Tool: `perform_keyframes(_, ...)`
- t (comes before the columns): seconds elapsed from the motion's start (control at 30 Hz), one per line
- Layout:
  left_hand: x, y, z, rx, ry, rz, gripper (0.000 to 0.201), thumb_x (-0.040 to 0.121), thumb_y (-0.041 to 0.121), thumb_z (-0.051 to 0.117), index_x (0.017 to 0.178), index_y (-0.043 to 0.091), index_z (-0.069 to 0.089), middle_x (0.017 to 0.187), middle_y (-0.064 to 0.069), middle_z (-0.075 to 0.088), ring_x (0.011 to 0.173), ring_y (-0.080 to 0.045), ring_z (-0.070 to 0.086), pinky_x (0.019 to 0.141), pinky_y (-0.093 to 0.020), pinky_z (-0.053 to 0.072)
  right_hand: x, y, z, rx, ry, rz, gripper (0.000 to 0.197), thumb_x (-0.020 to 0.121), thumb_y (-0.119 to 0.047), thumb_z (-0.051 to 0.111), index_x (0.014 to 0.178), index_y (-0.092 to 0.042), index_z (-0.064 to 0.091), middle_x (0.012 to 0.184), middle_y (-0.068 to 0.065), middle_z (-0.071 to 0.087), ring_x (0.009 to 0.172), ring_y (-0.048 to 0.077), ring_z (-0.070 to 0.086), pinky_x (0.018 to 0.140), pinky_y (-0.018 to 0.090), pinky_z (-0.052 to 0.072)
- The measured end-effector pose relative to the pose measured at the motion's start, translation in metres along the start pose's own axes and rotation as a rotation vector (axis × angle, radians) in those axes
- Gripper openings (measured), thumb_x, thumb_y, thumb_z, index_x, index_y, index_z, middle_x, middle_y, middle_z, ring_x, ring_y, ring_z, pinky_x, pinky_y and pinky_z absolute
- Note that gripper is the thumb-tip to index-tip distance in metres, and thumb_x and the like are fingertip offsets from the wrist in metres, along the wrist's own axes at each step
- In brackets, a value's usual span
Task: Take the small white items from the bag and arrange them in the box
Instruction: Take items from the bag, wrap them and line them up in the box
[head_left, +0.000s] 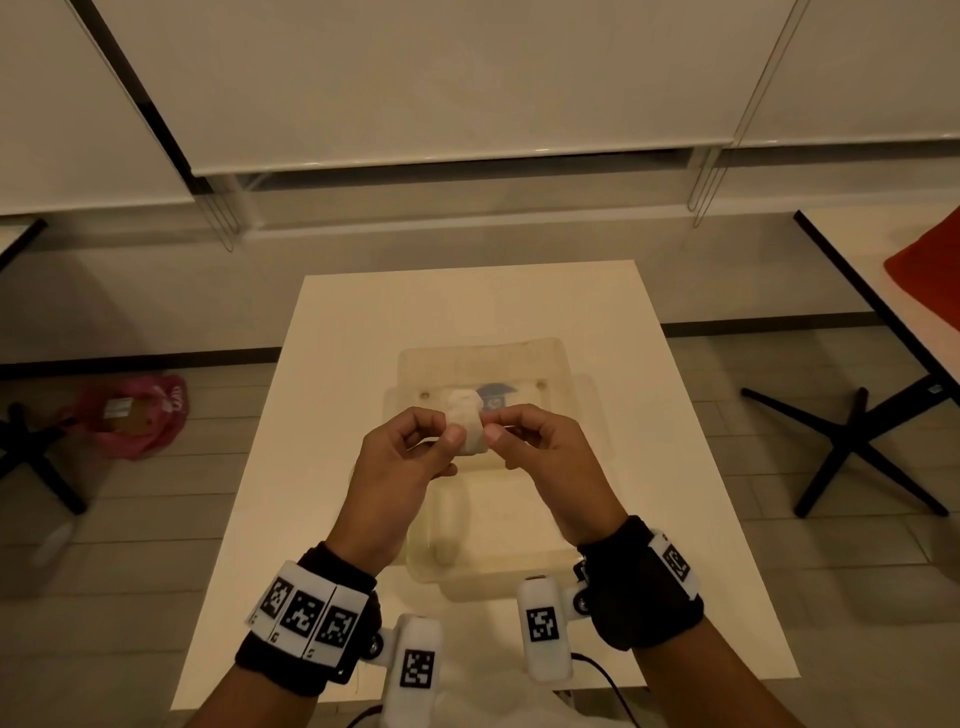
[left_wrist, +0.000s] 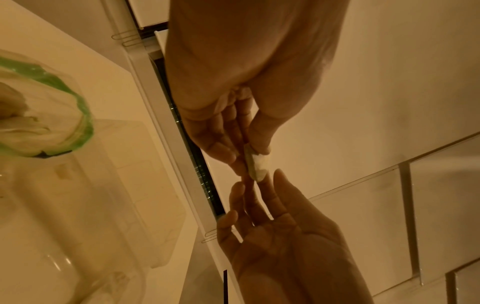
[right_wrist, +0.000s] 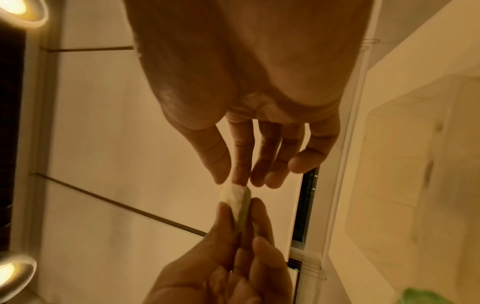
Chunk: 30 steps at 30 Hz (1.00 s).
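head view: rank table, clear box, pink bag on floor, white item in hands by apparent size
1. table
2. clear box
3. pink bag; lies farther from the camera than the box, so this only holds as seen
4. white item, pinched between left hand and right hand

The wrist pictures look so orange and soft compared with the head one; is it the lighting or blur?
Both: left wrist view is warm-tinted, the near plastic box blurred while the white item is fairly sharp; right wrist view has glare from two ceiling lamps and a smeared lower hand; head view is dim, edges bent by the wide lens.
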<state>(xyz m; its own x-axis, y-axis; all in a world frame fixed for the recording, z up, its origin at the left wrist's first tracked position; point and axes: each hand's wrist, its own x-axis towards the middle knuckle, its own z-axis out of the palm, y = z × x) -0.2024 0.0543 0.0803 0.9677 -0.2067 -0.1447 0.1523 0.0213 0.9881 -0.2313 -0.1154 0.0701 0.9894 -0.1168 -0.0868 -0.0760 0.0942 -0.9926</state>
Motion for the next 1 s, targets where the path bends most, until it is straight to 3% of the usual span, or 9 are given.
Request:
perform_keyframes(0.1,-0.001,0.000,0.000,0.018,-0.029,-0.010,0.013,0.091,0.013,0.069,0.096,0.002,0.066,0.095,-0.005,0.073,0.078,-0.012,0.067,0.072,-0.027,0.051,0.003,-0.004,0.003,0.108,-0.026,0.084,0.019,0.090,-0.018,0.070,0.104,-0.008,0.074,0.098,0.003,0.070,0.087,0.010,0.059,0.074,0.026,0.044)
perform_keyframes(0.2,-0.002,-0.002,0.001,0.046,-0.056,-0.010,0.007,0.092,0.009,0.067,0.096,0.004,0.067,0.096,-0.006,0.074,0.076,-0.010,0.065,0.068,-0.021,0.050,0.006,-0.008,0.008,0.226,-0.062,0.197,0.033,0.086,-0.031,0.070,0.104,-0.004,0.073,0.100,0.003,0.070,0.092,0.012,0.060,0.079,0.031,0.040)
perform_keyframes(0.33,-0.003,-0.002,0.000,0.036,-0.044,0.000,0.015,0.092,0.011,0.067,0.102,0.000,0.066,0.102,-0.011,0.075,0.088,-0.018,0.072,0.071,-0.025,0.051,0.005,-0.009,0.012,0.204,-0.100,0.291,0.021,0.085,-0.026,0.073,0.096,-0.008,0.073,0.096,0.001,0.070,0.094,0.013,0.059,0.079,0.032,0.036)
perform_keyframes(0.43,-0.004,-0.002,-0.001,0.044,-0.057,0.005,0.021,0.091,0.014,0.068,0.100,-0.004,0.064,0.100,-0.009,0.075,0.085,-0.018,0.073,0.071,-0.025,0.050,0.006,-0.010,0.011,0.164,-0.087,0.312,0.024,0.081,-0.019,0.075,0.098,-0.002,0.072,0.097,0.002,0.068,0.095,0.012,0.058,0.080,0.034,0.035)
perform_keyframes(0.53,-0.005,-0.003,0.001,0.062,-0.071,0.006,0.016,0.091,0.010,0.067,0.098,-0.004,0.064,0.094,-0.004,0.073,0.072,-0.010,0.065,0.068,-0.022,0.049,0.005,-0.013,0.011,0.164,-0.085,0.326,0.006,0.079,-0.013,0.071,0.084,-0.010,0.072,0.089,0.000,0.068,0.091,0.013,0.057,0.080,0.035,0.034)
perform_keyframes(0.67,-0.004,-0.004,0.002,0.067,-0.075,0.001,0.013,0.093,0.010,0.066,0.101,-0.001,0.066,0.100,-0.007,0.075,0.080,-0.013,0.066,0.073,-0.025,0.050,0.003,-0.012,0.009,0.215,-0.075,0.304,0.005,0.067,-0.020,0.069,0.071,-0.019,0.066,0.086,-0.001,0.067,0.084,0.011,0.058,0.074,0.031,0.037)
perform_keyframes(0.83,-0.006,-0.001,0.002,0.051,-0.082,-0.015,0.009,0.093,0.012,0.066,0.097,0.005,0.068,0.093,-0.001,0.074,0.081,-0.015,0.065,0.077,-0.031,0.049,-0.001,-0.012,0.003,0.143,-0.031,0.291,0.012,0.080,-0.023,0.073,0.086,-0.013,0.071,0.089,-0.004,0.069,0.089,0.012,0.060,0.080,0.035,0.036)
perform_keyframes(0.93,-0.005,-0.002,0.003,0.064,-0.090,-0.022,0.008,0.093,0.012,0.066,0.098,0.005,0.068,0.100,-0.009,0.075,0.089,-0.022,0.069,0.079,-0.034,0.050,-0.001,-0.013,0.003,0.139,-0.008,0.278,0.004,0.082,-0.016,0.074,0.078,-0.016,0.072,0.090,-0.006,0.070,0.091,0.011,0.060,0.082,0.034,0.037)
perform_keyframes(1.0,-0.005,-0.003,0.002,0.074,-0.091,-0.026,0.007,0.093,0.011,0.066,0.097,0.006,0.067,0.103,-0.013,0.074,0.089,-0.024,0.068,0.079,-0.035,0.050,-0.001,-0.015,0.002,0.175,-0.002,0.273,0.006,0.083,-0.018,0.072,0.082,-0.013,0.071,0.092,-0.001,0.070,0.091,0.012,0.060,0.080,0.035,0.036)
